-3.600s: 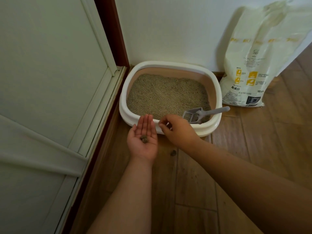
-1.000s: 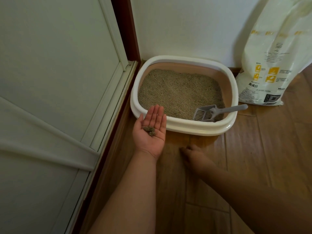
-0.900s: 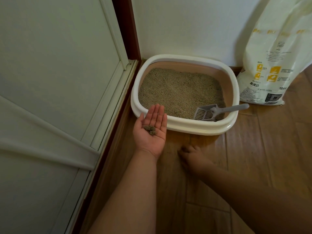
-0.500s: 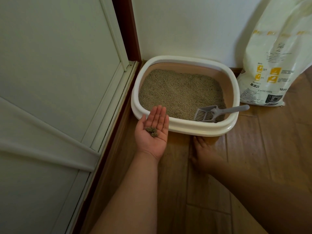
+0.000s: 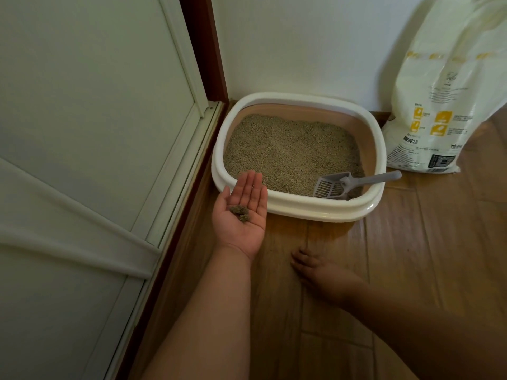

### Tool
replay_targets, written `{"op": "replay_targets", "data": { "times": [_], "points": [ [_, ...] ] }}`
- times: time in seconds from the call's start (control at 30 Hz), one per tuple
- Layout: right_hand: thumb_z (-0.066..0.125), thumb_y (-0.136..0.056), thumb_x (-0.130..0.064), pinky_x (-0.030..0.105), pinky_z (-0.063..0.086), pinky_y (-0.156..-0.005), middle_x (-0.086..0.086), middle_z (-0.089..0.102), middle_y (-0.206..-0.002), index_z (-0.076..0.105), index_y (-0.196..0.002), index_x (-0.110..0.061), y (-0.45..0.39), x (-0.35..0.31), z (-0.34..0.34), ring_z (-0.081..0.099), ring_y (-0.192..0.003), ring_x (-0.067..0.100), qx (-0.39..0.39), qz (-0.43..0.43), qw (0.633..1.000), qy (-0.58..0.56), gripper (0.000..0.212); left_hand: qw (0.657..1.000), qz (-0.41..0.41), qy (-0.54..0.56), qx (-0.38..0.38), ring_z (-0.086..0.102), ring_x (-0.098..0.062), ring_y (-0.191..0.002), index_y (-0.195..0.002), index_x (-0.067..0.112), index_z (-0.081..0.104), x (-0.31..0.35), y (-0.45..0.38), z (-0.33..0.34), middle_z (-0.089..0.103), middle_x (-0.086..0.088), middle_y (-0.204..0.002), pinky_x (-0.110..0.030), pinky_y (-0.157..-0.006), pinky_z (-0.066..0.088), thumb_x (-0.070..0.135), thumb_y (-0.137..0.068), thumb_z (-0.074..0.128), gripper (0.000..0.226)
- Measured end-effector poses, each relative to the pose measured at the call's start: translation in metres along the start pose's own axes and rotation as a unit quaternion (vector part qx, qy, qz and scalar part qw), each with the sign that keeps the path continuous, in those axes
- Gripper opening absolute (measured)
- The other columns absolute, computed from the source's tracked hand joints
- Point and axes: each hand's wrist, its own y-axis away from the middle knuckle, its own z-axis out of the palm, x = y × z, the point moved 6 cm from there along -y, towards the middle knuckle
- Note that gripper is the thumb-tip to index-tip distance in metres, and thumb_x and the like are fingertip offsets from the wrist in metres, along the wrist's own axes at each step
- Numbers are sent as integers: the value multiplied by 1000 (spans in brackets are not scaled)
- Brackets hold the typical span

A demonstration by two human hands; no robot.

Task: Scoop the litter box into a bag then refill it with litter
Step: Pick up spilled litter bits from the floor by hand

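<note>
A white-rimmed litter box (image 5: 299, 101) stands in the corner, filled with beige litter (image 5: 290, 149). A grey slotted scoop (image 5: 333, 185) lies in its front right part, handle resting over the rim. My left hand (image 5: 242, 215) is held palm up in front of the box's front left rim, fingers straight, with a few dark litter clumps (image 5: 240, 213) lying on the palm. My right hand (image 5: 319, 272) lies palm down on the wooden floor in front of the box, fingertips touching the boards.
A large white litter bag (image 5: 444, 91) with yellow print leans against the wall right of the box. A pale sliding door (image 5: 90, 133) with a dark red frame runs along the left. Wooden floor (image 5: 428, 242) extends right and toward me.
My right hand slid over the floor, out to the right near the box and then back toward me. My left hand stays palm up with the clumps.
</note>
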Motion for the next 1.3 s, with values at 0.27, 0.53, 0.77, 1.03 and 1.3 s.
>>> {"op": "replay_targets", "data": {
  "times": [0.27,0.53,0.77,1.03,1.3],
  "points": [
    [54,-100,-19,29,43,-109,0,42,-150,50,-144,-23,22,-4,-25,45,-135,19,27,8,999,16,44,1000,-10,0,2,68,-30,-122,-121,0,70,-5,2,1,69,-16,-132,-44,-112,47,32,-106,45,43],
    [54,-99,-21,32,52,-94,2,60,-119,58,-121,-21,5,-14,-31,60,-105,18,19,94,995,-27,23,1000,-16,6,6,67,-30,-123,-128,0,66,-12,6,2,69,-17,-133,-44,-114,45,32,-106,46,44],
    [63,-92,-21,16,43,-65,-8,58,-85,59,-90,-21,17,-30,-149,54,-74,4,372,59,879,-294,5,1000,-6,7,12,67,-31,-123,-125,0,67,-17,5,5,69,-17,-132,-45,-115,43,31,-106,44,43],
    [66,-94,-23,26,47,-76,-3,60,-91,67,-91,-11,33,-72,-215,54,-86,10,408,-125,882,-199,12,1000,-13,-18,5,67,-29,-124,-128,3,68,-33,7,19,68,-14,-135,-45,-109,50,32,-105,43,45],
    [63,-98,-26,37,56,-96,0,74,-102,72,-107,-14,49,-42,-227,69,-101,13,441,9,689,-575,17,999,9,32,-12,66,-31,-125,-127,-1,67,-41,16,48,68,-19,-133,-44,-115,46,28,-106,43,43]
  ]
}}
